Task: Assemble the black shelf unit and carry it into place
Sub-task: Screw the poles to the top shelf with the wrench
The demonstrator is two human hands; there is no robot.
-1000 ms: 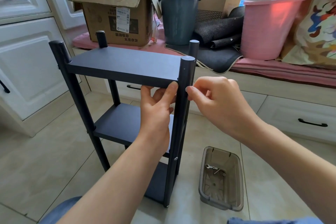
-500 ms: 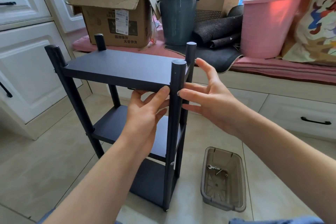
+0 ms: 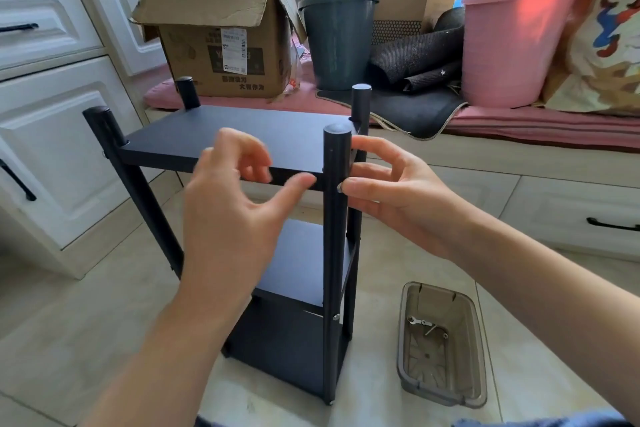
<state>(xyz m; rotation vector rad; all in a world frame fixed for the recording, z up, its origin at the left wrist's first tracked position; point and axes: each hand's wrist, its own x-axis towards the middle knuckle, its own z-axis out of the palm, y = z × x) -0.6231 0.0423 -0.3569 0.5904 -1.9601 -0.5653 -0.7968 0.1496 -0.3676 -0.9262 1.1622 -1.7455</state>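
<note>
We see the black shelf unit (image 3: pixel 242 142) standing upright on the tiled floor (image 3: pixel 69 322), its 3 boards stacked between 4 round posts, just in front of a cushioned bench (image 3: pixel 519 125). Our right hand (image 3: pixel 398 198) is at the shelf unit's near right post, straight fingers (image 3: pixel 367 149) touching that post at the height of the top board, nothing gripped. Our left hand (image 3: pixel 228 204) hovers in front of the top board's front edge, blurred, fingers loosely curled and thumb extended toward the post, holding nothing. To the right of the shelf unit on the floor lies a translucent brown tray (image 3: pixel 443 347) with a small wrench (image 3: pixel 420 322) inside. Behind the shelf unit, on the bench, sit a cardboard box (image 3: pixel 221 45), a dark green bin (image 3: pixel 337 42) and a pink bucket (image 3: pixel 509 45). White cabinets (image 3: pixel 52 135) stand to its left.
</note>
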